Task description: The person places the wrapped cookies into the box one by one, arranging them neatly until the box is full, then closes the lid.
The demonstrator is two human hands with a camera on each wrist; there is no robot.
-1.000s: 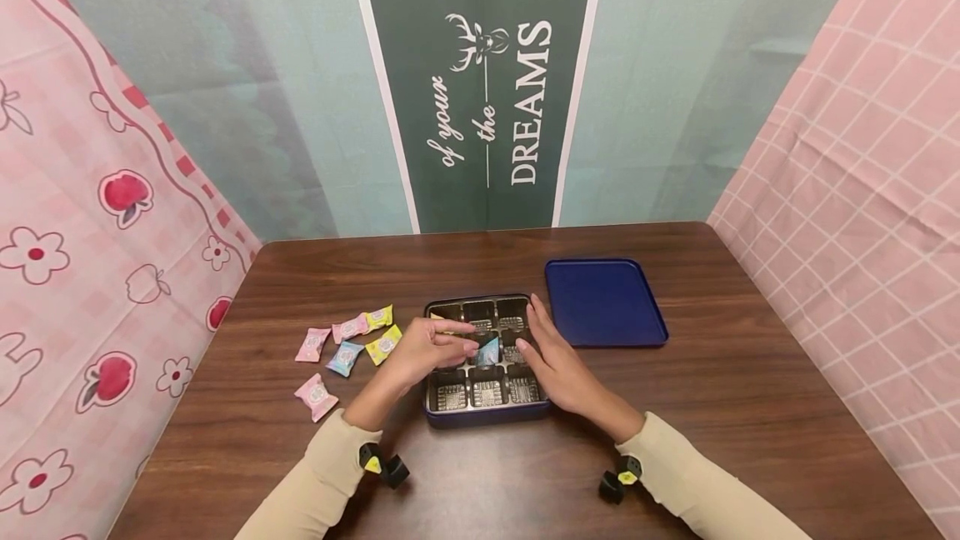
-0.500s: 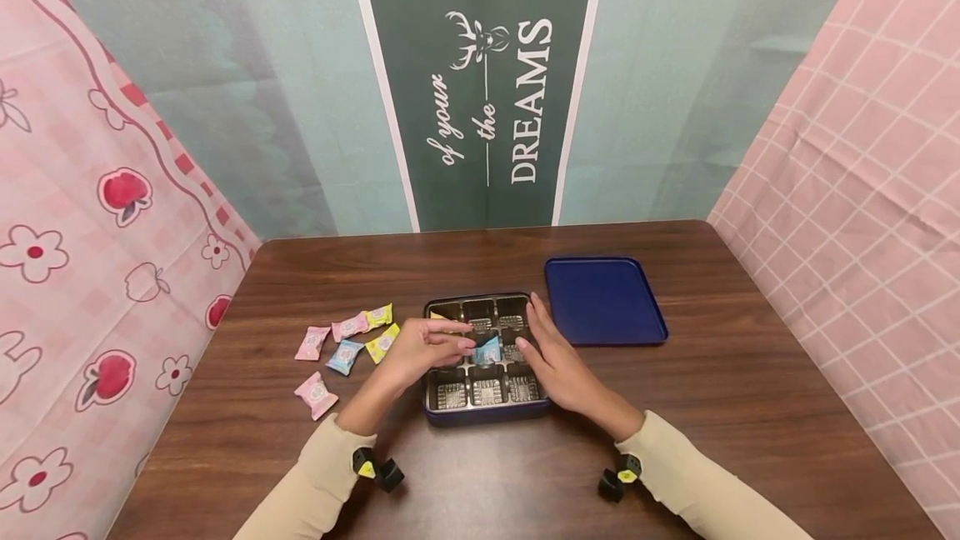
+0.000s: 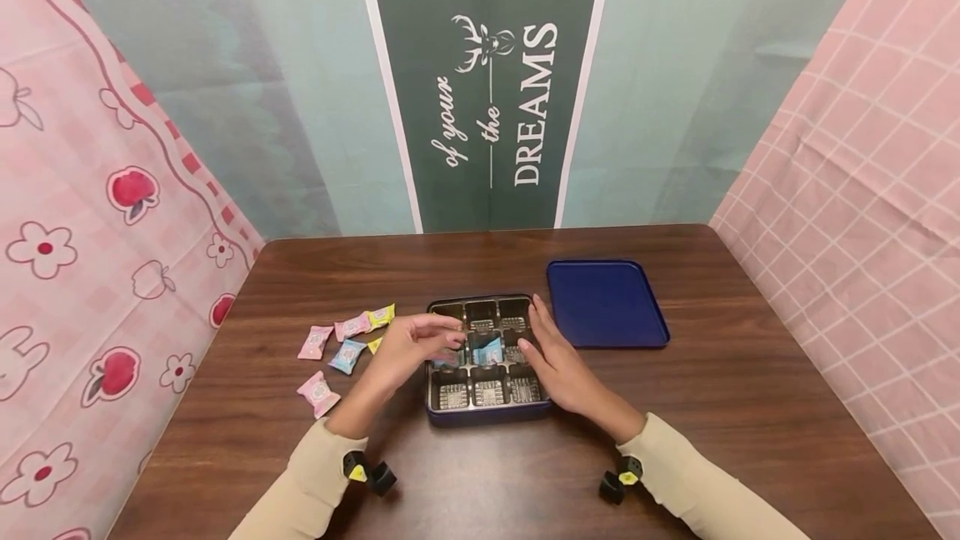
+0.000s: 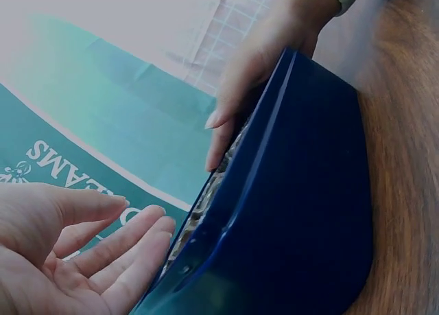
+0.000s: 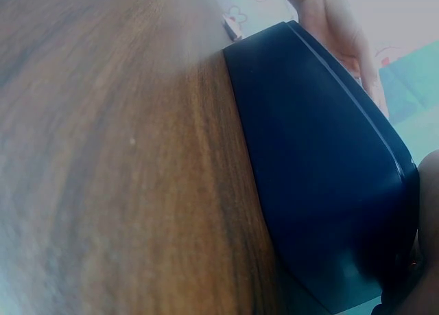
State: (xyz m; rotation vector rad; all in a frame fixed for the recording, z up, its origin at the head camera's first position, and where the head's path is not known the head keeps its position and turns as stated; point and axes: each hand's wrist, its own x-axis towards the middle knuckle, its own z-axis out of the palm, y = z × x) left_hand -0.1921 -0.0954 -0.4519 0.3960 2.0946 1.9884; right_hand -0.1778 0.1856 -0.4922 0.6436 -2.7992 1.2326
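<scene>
A dark blue tin [image 3: 487, 417] with a divided tray stands on the table. One blue wrapped candy [image 3: 487, 351] lies in its middle compartment. Another blue wrapper [image 3: 447, 357] shows in the middle-left compartment, partly behind the fingers. My left hand [image 3: 411, 350] hovers over the tin's left side; in the left wrist view, nothing shows between its parted thumb and fingers. Along the tin's right edge rests my right hand [image 3: 558, 365], its fingers extended and the thumb over the rim. The back-left compartment is largely covered by the left hand.
Several wrapped candies lie left of the tin: pink candies [image 3: 318, 394], a blue candy [image 3: 347, 356] and yellow candies [image 3: 381, 315]. The blue lid [image 3: 607, 304] lies behind and right of the tin. Patterned cloths [image 3: 832, 190] surround the table.
My left hand has drawn back leftward from the blue candy, which now lies flatter in the middle compartment. The blue wrapper at middle left has come into sight. The right hand stays put.
</scene>
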